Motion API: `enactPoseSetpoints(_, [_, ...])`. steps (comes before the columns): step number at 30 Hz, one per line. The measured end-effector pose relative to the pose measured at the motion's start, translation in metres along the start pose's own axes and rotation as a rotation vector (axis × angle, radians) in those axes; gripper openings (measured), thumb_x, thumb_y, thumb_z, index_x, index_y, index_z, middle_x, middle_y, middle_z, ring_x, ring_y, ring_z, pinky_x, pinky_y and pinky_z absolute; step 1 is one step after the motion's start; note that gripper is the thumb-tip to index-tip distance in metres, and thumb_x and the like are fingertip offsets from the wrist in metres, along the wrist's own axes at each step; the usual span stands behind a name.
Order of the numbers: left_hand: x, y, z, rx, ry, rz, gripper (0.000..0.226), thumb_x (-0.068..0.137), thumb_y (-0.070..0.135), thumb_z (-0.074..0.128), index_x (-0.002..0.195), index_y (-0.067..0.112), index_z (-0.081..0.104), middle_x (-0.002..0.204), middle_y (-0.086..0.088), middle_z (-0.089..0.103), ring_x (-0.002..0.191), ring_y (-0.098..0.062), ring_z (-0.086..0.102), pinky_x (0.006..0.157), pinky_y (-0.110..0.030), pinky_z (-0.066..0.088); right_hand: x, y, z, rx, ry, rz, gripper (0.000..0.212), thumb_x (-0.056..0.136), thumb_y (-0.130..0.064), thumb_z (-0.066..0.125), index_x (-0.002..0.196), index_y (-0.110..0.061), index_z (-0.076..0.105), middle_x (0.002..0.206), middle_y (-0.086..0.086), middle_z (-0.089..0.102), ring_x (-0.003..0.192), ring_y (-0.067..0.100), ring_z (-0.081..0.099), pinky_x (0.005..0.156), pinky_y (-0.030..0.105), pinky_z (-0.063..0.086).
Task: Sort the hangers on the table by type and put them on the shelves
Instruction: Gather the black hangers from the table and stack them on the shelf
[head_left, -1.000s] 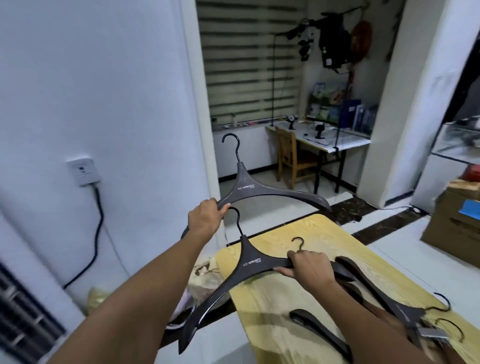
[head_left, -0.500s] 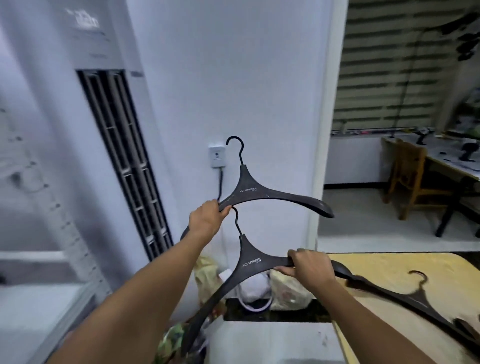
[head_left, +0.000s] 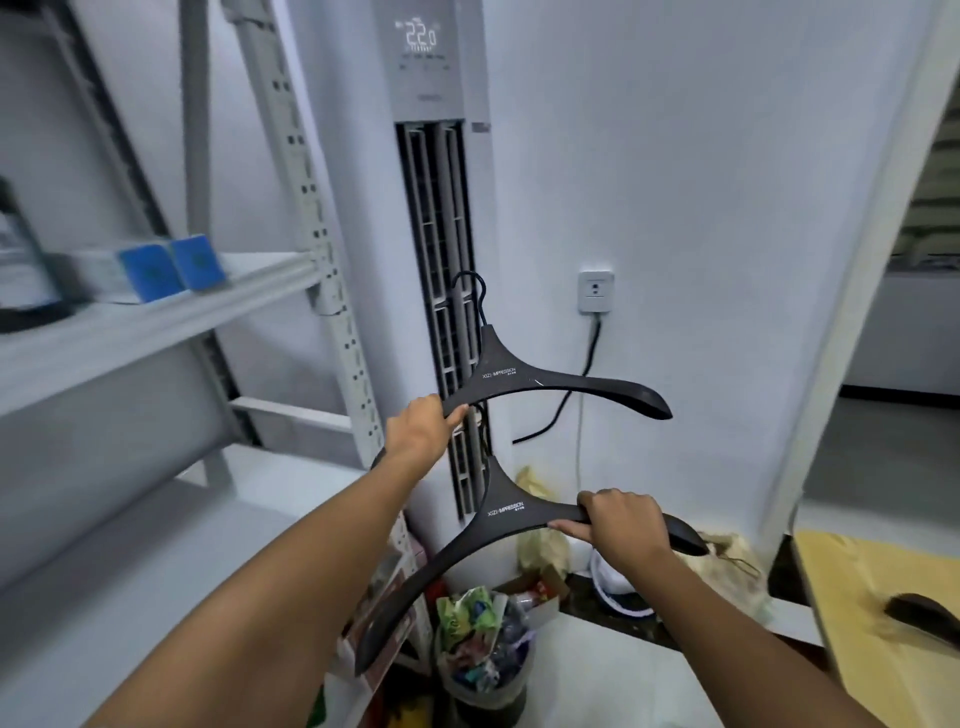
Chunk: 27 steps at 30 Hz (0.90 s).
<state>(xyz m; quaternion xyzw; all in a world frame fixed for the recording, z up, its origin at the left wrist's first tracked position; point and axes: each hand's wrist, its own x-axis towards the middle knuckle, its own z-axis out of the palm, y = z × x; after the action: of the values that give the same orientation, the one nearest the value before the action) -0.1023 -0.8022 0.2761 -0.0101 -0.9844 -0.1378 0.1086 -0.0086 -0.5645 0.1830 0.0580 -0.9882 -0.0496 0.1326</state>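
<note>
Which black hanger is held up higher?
The upper black plastic hanger, gripped by the left hand. The lower black plastic hanger is in the right hand.

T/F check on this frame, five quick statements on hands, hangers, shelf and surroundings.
1. Each hand holds one black hanger. True: the left hand grips the upper hanger, the right hand the lower hanger.
2. The two hangers are different types. False: both look alike, same shape and same white lettering.
3. A hanger already hangs on the shelf. False: only blue boxes show there.
4. The air conditioner display reads 22. True.
5. The wall socket is unused. False: a black cable runs from it.
</note>
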Motion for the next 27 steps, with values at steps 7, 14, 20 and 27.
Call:
enactPoseSetpoints(7, [-0.026,-0.089,-0.017,0.016,0.01,-0.246,0.046,0.095,0.055,0.038,0.09,0.013,0.053,0.103,-0.011,0.066,0.099,-0.033,0.061,0.077,-0.035,0.039,0.029,-0.052,0.008,-0.027,0.035,-0.187,0.069,0.08,-0.081,0.029,0.095,-0.022,0.061,0.087,-0.003,0.068,0.083,0.017,0.066,0.058,0.027,0.035])
enactPoseSetpoints(14, [-0.055,-0.163,-0.023,0.084,0.034,-0.49,0.047,0.096,0.053,0.037,0.102,0.011,0.058,0.11,-0.011,0.065,0.102,-0.032,0.061,0.079,-0.034,0.041,0.057,-0.093,0.022,0.036,0.082,-0.433,0.065,0.079,-0.081,0.035,0.088,-0.022,0.062,0.08,-0.002,0.068,0.075,0.018,0.066,0.059,0.027,0.039])
enactPoseSetpoints(20, [-0.079,-0.2,-0.023,0.105,0.041,-0.632,0.047,0.097,0.05,0.038,0.105,0.008,0.057,0.111,-0.012,0.063,0.102,-0.033,0.06,0.083,-0.036,0.043,0.082,-0.117,0.027,0.086,0.12,-0.547,0.062,0.08,-0.081,0.03,0.09,-0.026,0.057,0.084,-0.007,0.065,0.077,0.013,0.065,0.056,0.026,0.038])
enactPoseSetpoints(27, [-0.097,-0.219,-0.021,0.136,0.013,-0.736,0.048,0.099,0.048,0.036,0.109,0.005,0.055,0.115,-0.013,0.061,0.106,-0.032,0.058,0.088,-0.036,0.043,0.113,-0.147,0.03,0.106,0.134,-0.645,0.067,0.08,-0.082,0.027,0.093,-0.025,0.059,0.085,-0.006,0.066,0.078,0.011,0.064,0.054,0.025,0.032])
